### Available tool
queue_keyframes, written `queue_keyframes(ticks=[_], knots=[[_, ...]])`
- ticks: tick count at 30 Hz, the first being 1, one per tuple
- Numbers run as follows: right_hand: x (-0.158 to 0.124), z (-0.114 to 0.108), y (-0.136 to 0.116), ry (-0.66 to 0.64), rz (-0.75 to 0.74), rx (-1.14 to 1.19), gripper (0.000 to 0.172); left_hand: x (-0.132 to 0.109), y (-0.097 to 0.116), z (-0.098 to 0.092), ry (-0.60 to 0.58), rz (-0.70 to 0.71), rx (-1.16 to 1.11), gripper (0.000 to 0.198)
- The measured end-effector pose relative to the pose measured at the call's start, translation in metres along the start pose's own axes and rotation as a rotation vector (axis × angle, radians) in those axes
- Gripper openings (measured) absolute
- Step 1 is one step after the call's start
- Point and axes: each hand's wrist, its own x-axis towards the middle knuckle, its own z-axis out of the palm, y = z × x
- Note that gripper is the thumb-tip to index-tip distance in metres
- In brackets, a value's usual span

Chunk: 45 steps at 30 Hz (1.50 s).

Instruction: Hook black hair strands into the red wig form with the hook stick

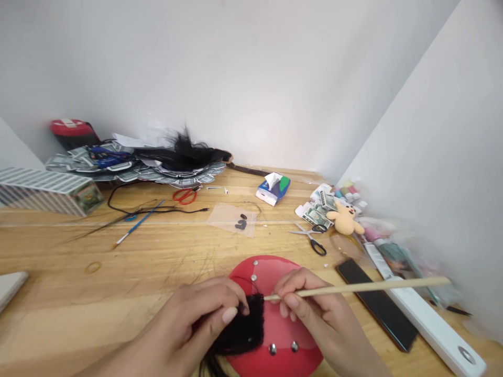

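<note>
A red round pad (291,324) with several silver studs lies in front of me at the table's near edge. On its left half rests a black patch of hair (253,327), with loose strands trailing off to the lower left. My left hand (196,317) has its thumb and fingers closed at the patch's upper edge; thin strands appear around the fingertips. Pinched in my right hand (314,301) is a pale wooden stick (377,286), nearly level, its narrow tip at the right edge of the hair patch. The tip's exact shape is too small to tell.
Black scissors (313,238), a yellow plush toy (346,217), a phone (377,303) and a long white bar (434,324) lie to the right. Farther back are a tissue pack (273,188), a small plastic bag (232,219), red-handled scissors (184,196), a brush (139,224) and a bundle of black hair (181,157).
</note>
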Motion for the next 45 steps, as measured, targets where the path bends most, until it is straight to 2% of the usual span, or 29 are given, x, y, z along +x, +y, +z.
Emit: queue_keyframes(ticks=[4, 10, 17, 26, 31, 35, 37, 42, 45], knots=[[0.001, 0.001, 0.001, 0.028, 0.019, 0.046, 0.023, 0.003, -0.010, 0.001, 0.026, -0.041, -0.021, 0.024], [0.003, 0.006, 0.001, 0.064, 0.055, 0.062, 0.033, 0.001, -0.019, 0.005, -0.025, -0.053, -0.059, 0.025], [0.007, 0.010, -0.004, 0.100, 0.004, -0.112, 0.037, 0.003, -0.020, 0.008, -0.043, -0.032, -0.037, 0.027], [0.008, 0.017, -0.011, 0.199, -0.072, -0.298, 0.034, 0.002, -0.023, 0.012, -0.052, -0.048, -0.066, 0.029], [0.008, 0.017, -0.009, 0.259, -0.092, -0.281, 0.034, 0.001, -0.022, 0.012, -0.049, -0.086, -0.118, 0.032], [0.005, 0.019, -0.004, 0.315, -0.090, -0.210, 0.034, 0.002, -0.022, 0.011, -0.040, -0.170, -0.226, 0.034], [0.004, 0.021, -0.004, 0.344, -0.069, -0.160, 0.034, 0.004, -0.026, 0.010, -0.009, -0.226, -0.312, 0.035], [0.001, 0.025, -0.007, 0.394, -0.028, -0.089, 0.031, 0.012, -0.047, 0.002, 0.168, -0.473, -0.444, 0.043], [0.002, 0.026, -0.008, 0.384, -0.037, -0.090, 0.031, 0.018, -0.062, -0.007, 0.247, -0.494, -0.405, 0.045]])
